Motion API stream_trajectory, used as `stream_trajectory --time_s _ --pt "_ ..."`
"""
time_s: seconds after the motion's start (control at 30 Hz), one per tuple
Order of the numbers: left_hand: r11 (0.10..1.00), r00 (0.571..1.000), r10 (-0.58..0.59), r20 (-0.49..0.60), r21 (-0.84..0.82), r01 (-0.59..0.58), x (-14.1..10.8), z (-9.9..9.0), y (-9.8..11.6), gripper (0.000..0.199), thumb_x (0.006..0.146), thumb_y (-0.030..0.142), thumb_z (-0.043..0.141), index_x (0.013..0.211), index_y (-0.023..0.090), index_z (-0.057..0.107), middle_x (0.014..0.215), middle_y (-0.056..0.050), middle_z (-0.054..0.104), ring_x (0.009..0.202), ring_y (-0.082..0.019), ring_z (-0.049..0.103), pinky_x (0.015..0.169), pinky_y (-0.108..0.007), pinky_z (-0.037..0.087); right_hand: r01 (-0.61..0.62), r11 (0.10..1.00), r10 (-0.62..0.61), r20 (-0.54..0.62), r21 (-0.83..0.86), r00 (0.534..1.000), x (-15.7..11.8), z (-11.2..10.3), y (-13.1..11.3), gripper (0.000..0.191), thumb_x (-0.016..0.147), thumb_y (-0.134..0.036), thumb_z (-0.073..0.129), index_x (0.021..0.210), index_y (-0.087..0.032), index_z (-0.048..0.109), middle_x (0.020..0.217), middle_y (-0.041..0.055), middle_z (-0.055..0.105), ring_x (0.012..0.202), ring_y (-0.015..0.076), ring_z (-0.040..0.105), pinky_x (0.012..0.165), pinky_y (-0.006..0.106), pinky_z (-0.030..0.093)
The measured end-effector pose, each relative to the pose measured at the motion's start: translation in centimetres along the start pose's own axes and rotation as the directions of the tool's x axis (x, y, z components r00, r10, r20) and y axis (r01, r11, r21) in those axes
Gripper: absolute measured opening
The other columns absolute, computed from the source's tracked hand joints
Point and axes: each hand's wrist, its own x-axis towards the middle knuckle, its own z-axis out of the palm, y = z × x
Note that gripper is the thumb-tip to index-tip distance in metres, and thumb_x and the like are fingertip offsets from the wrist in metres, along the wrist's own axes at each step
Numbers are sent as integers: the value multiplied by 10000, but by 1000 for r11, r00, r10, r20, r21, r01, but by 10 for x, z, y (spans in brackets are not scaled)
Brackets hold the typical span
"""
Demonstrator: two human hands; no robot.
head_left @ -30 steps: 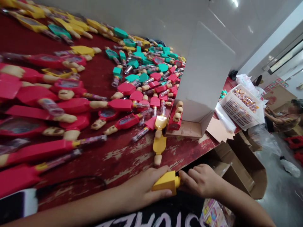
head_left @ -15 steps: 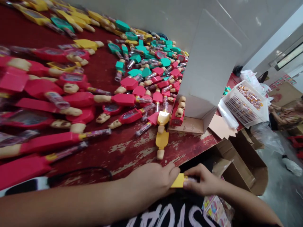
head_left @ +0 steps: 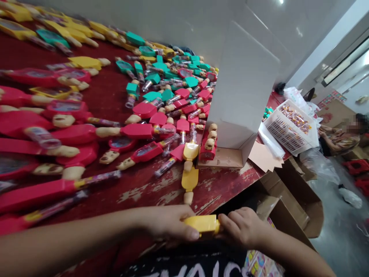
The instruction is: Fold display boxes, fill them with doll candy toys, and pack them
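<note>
At near edge of tabletop [head_left: 164, 192], before black shirt [head_left: 201, 265]: yellow case [head_left: 203, 224], left grip [head_left: 175, 225] clasping body, right grip [head_left: 242, 227] closed at narrow end. Judged light, stiff, perhaps slippery; narrow end likely weakest. Best hold: body's flat sides.

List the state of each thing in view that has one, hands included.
Left hand: closed on the yellow toy
Right hand: closed at the toy's narrow end
Yellow toy: held off the table, between both hands
White box: upright, front open, partly filled
Red toys in the box: grouped at its left side
White basket: open-topped, holding wrapped pieces
Cardboard carton: open
Red table: paint worn
</note>
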Motion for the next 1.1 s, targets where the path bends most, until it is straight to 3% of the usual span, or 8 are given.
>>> stream_trajectory --time_s 0.17,0.33,0.4,0.47,0.57,0.67,0.97,1.1 --pt "916 968 -44 -249 377 138 -3 20 1 450 597 501 645 939 212 695 795 -39 665 721 -235 615 592 -272 435 -328 766 228 244 552 943 -9 21 -4 432 911 -513 410 876 -133 612 578 11 522 465 95 411 441 235 264" --pt "417 905 107 -412 845 336 16 17 7 650 528 311 780 1152 195 644 1000 -154 673 844 -355 653 742 -411 504 -798 -345 120 866 494 485 -23 77 -4 585 678 -772 523 673 -189 472 456 -75 350 360 42 226 381 200 214" --pt "283 924 154 -350 912 298 23 13 4 701 532 248 799 1203 180 611 989 -167 670 823 -347 658 728 -398 510 -800 -472 38 916 369 400 -28 93 0 632 605 -826 510 661 -199 454 430 -79 353 325 40 195 351 208 213" --pt "229 932 227 -284 945 233 26 9 0 627 622 263 761 1217 161 593 942 -165 676 835 -341 660 736 -396 510 -826 -281 211 871 489 445 -30 93 7 627 660 -797 493 669 -171 523 474 -25 448 358 82 340 378 241 325" --pt "359 865 316 -390 893 272 26 7 -4 581 761 366 641 1276 127 521 936 -171 677 842 -334 662 722 -401 510 -713 449 655 345 539 673 -23 65 16 474 819 -564 538 960 -127 654 870 117 650 824 252 621 723 391 524" --pt "618 783 335 -524 749 238 33 9 -3 495 829 402 520 1258 155 505 981 -139 682 845 -297 665 707 -363 504 -459 876 477 -118 148 871 -6 39 16 538 824 -375 592 1304 -147 508 1292 192 532 1231 313 473 1002 495 426" --pt "888 782 450 -431 306 -342 49 7 13 397 773 489 498 893 144 652 841 -64 671 801 -226 620 699 -295 480 -349 934 316 -275 -77 908 30 50 16 404 880 -184 505 1280 -215 558 925 108 616 797 202 598 672 337 538" --pt "742 460 663 -591 439 -506 50 -28 -4 433 860 515 428 987 166 650 978 -75 679 938 -228 615 852 -344 480 -414 888 460 -405 200 791 31 40 44 345 830 -249 645 1171 -206 610 886 66 657 749 162 636 649 259 539"
